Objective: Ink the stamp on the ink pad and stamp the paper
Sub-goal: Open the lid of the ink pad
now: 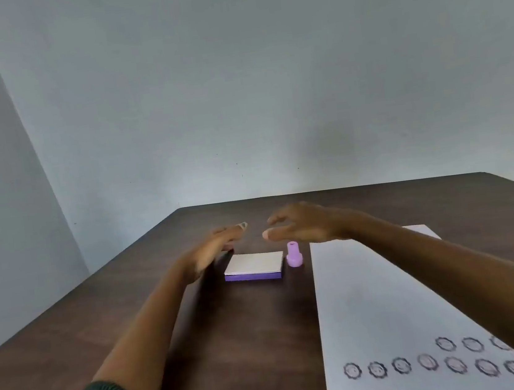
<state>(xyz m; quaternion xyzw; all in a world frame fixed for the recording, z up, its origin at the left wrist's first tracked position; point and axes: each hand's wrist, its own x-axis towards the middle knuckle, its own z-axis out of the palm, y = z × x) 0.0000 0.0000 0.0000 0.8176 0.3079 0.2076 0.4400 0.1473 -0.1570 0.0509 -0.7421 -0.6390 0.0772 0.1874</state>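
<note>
Dark brown wood makes up the desk (251, 341), which carries everything in play. On its right side lies the white paper (376, 309), with two rows of round grey stamp marks along its near edge and most of the sheet bare. Left of the paper sits the ink pad (254, 266), a flat purple case whose pale lid looks closed. The small lilac stamp (294, 254) stands upright just beside the pad's right edge, between pad and paper.

Both hands hover above the far side of these things and hold nothing. The left hand (213, 247) is stretched out flat over the pad's left corner, fingers straight. The right hand (301, 223) hangs above the stamp, fingers loosely spread and a little curved.

By my reading this is the reach before inking: the next move calls for opening the pad, probably steadied by the left hand, then pinching the stamp's narrow neck.
</note>
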